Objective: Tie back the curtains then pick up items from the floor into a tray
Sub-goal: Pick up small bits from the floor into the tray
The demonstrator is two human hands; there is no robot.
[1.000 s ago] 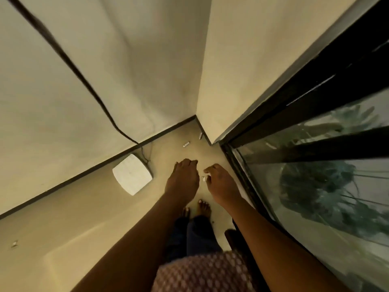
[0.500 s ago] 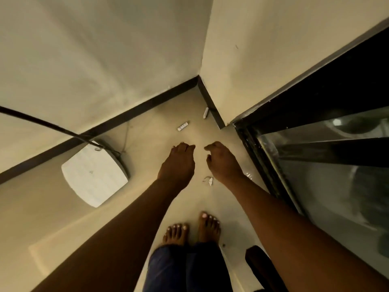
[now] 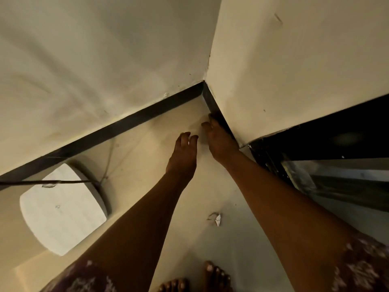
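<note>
My left hand [image 3: 184,154] reaches down to the beige floor [image 3: 147,165] near the room corner, fingers bent downward with the thumb a little apart. Whatever lies under its fingertips is hidden. My right hand [image 3: 219,140] stretches further into the corner, its fingertips touching the floor against the dark skirting [image 3: 212,106]. No small item shows at either hand. A crumpled white scrap [image 3: 216,219] lies on the floor between my forearms, nearer my feet.
A white rounded flat base [image 3: 61,209] with a thin black pole [image 3: 42,182] across it sits on the floor at the left. Dark skirting runs along both walls. A black-framed glass door [image 3: 336,180] stands at the right. My bare feet [image 3: 214,277] are at the bottom.
I have bent lower, and both hands have moved forward into the corner. The two small white pieces seen on the floor earlier are now covered by my hands. The scrap now lies behind my hands.
</note>
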